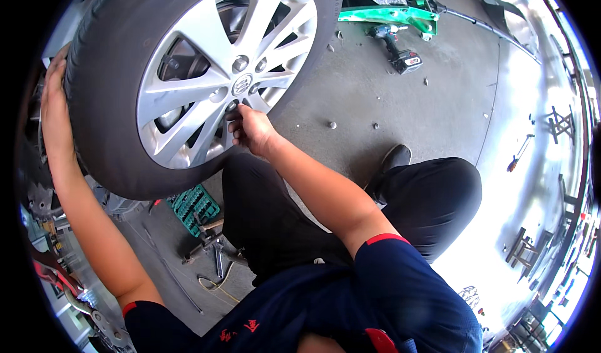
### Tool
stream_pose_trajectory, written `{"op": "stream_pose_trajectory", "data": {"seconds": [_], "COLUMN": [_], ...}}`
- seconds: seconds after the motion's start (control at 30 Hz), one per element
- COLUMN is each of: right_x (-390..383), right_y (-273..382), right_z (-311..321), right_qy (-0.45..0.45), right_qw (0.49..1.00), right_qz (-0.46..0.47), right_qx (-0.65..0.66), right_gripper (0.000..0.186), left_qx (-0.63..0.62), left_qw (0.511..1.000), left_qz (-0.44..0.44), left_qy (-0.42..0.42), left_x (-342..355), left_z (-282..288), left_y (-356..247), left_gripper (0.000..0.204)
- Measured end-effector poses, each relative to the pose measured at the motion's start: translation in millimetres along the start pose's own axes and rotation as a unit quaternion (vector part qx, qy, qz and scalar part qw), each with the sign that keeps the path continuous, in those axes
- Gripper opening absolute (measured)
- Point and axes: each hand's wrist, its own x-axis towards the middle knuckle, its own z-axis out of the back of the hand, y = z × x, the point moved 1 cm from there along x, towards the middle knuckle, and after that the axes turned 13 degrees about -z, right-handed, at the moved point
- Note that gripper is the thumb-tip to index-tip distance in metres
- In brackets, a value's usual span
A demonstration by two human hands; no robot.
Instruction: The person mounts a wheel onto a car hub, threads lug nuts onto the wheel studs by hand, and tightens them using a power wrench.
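A car wheel (200, 24) with silver spokes and a black tire (103, 90) stands upright in front of me. My left hand (55, 102) lies along the tire's left tread, fingers stretched out and holding nothing. At the lower part of the hub, my right hand (251, 129) has its fingers bent and pinched at a dark lug nut (231, 106) in its hole. Other lug nuts (240, 64) sit around the center cap (242, 84). The undersides of the right fingers are partly hidden.
A green floor jack (391, 15) and a cordless impact wrench (395, 49) lie at the far right of the wheel. Small nut-like pieces (332, 125) are scattered on the floor. A teal socket set (193, 209), a hammer (210, 226) and a long rod (172, 268) lie below the tire.
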Motion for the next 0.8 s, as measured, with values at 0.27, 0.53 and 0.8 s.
{"op": "stream_pose_trajectory", "data": {"seconds": [0.27, 0.53, 0.8], "right_x": [9.1, -4.1, -2.0], "right_y": [-4.9, 2.1, 5.2], "right_z": [-8.9, -10.7, -13.5], "right_qy": [0.102, -0.014, -0.029], "right_qw": [0.989, 0.996, 0.999], "right_qz": [-0.056, 0.056, 0.004], "right_qx": [0.091, -0.072, -0.014], "right_gripper": [0.05, 0.041, 0.035], "left_qx": [0.027, -0.006, -0.011], "left_qw": [0.999, 1.0, 1.0], "left_qz": [-0.029, 0.019, -0.013], "left_qy": [0.016, -0.004, -0.004], "left_x": [4.1, 1.0, 1.1], "left_z": [-1.8, 7.0, -2.2], "left_y": [7.9, -2.2, -11.7], "left_gripper": [0.051, 0.049, 0.045]}}
